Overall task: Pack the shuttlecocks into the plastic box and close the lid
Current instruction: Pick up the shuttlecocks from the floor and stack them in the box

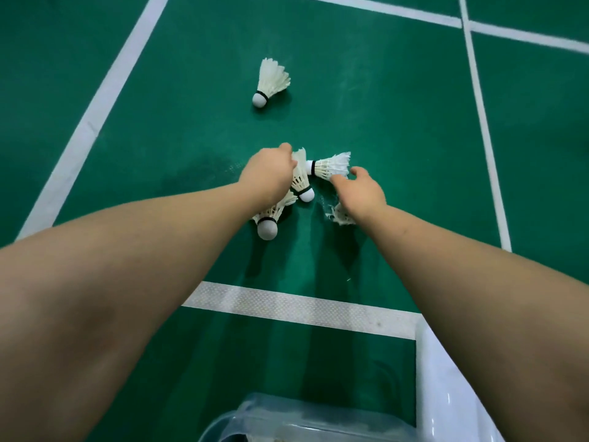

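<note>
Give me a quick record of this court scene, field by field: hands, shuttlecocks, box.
surface: green court floor with white lines
left hand: closed around feathers of one shuttlecock
right hand: fingers open, touching feathers of sideways shuttlecock
under left wrist: shuttlecock, cork toward camera
under right wrist: feathers, partly hidden
far shuttlecock: alone, untouched
plastic box: bottom edge, lid off

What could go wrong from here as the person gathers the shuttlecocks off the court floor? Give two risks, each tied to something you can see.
1. The left hand appears to grip two shuttlecocks by the feathers; squeezing may crush them or one may slip out.
2. The far shuttlecock lies apart from the cluster, away from the plastic box, so it could be overlooked.
</note>
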Tool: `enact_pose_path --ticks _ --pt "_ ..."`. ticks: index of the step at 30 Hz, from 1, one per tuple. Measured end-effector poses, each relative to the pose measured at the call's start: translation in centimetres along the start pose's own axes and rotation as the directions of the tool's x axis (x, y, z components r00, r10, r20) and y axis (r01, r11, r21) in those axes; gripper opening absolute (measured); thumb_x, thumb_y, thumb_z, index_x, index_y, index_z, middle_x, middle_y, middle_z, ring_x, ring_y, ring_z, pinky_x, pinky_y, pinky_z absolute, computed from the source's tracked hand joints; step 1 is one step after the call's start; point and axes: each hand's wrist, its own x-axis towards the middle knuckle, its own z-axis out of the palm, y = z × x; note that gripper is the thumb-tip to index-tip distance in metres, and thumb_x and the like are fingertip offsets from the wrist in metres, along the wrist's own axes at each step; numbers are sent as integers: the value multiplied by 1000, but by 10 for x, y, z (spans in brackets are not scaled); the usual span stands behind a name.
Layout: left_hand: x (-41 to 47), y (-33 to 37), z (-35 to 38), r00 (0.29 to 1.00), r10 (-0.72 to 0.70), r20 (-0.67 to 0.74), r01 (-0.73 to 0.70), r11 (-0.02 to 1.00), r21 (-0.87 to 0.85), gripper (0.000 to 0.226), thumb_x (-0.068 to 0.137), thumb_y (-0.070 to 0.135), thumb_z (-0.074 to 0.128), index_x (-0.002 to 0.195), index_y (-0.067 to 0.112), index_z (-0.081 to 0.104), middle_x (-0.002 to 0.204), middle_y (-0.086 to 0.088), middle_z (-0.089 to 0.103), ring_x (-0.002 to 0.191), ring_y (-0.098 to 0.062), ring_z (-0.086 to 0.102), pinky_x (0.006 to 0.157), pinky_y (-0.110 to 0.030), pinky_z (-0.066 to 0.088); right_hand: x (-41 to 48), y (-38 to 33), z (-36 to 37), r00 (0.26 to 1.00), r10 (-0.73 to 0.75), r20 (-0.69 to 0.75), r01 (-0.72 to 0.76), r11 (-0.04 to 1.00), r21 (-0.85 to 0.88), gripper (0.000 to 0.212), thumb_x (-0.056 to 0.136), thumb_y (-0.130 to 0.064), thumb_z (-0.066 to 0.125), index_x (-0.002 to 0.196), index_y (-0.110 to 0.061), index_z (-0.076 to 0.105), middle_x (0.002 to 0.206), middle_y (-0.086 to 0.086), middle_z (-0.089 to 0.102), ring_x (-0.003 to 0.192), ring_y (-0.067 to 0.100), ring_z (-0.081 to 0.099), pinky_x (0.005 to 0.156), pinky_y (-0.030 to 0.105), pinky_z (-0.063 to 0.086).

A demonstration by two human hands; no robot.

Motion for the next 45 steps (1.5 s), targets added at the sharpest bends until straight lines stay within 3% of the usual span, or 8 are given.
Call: enact_pose_path --ticks 3,10,14,20,26,33,40,45 --pt "-11 3 -1 999 31 15 -31 1000 -5 29 99 24 32 105 -1 45 97 -27 58 84 -38 51 67 -40 35 5 -8 4 999 -44 4 44 999 -13 17 90 -27 43 84 -15 54 94 10 58 88 28 51 72 27 35" --pt "-35 -1 -3 999 42 35 -40 999 -32 28 100 25 33 103 0 45 97 -26 60 86 -38 53 68 -42 38 -4 -6 16 994 -34 -101 28 998 -59 29 84 -25 49 58 -15 45 81 7 57 82 29 52 80 36 41" --pt "-53 -8 -3 999 12 43 -11 1000 -22 30 100 27 32 104 0 46 98 -26 61 89 -38 55 72 -42 42 -28 -4 16 992 -51 -112 42 995 -89 22 81 -24 46 61 -15 47 69 2 56 81 31 58 86 35 43" --pt "-81 3 -17 999 45 29 -45 999 -17 36 97 35 39 100 0 48 96 -23 62 91 -38 55 75 -43 44 -67 -2 1 986 -128 -105 121 990 -71 22 78 -22 47 57 -15 43 56 3 49 83 35 64 78 34 42" --pt "-135 41 -57 993 117 32 -120 986 120 44 87 52 52 84 8 47 77 -8 55 78 -30 50 63 -35 37 -137 -4 -36 941 -264 -210 230 957 -175 19 83 -23 46 83 -13 63 73 4 57 80 30 51 83 33 42" --pt "-237 72 -107 992 119 -37 -114 987 113 30 92 35 49 81 8 57 61 -1 43 73 -25 47 61 -32 34 -258 13 -77 911 -298 -285 262 952 -157 19 83 -26 46 81 -14 61 71 5 61 80 31 60 87 35 45" --pt "-327 92 -117 980 181 -81 -165 971 171 28 94 32 47 75 11 47 72 -7 49 70 -25 46 61 -31 32 -343 49 -94 902 -337 -271 283 934 -218 21 87 -29 46 89 -17 64 76 5 62 81 28 54 85 34 37" --pt "-370 99 -98 985 171 -23 -158 949 272 25 93 19 43 89 2 60 77 -12 54 71 -30 49 59 -31 33 -385 81 -84 913 -361 -187 295 905 -307 21 89 -28 45 88 -17 63 77 3 61 80 27 52 77 33 32"
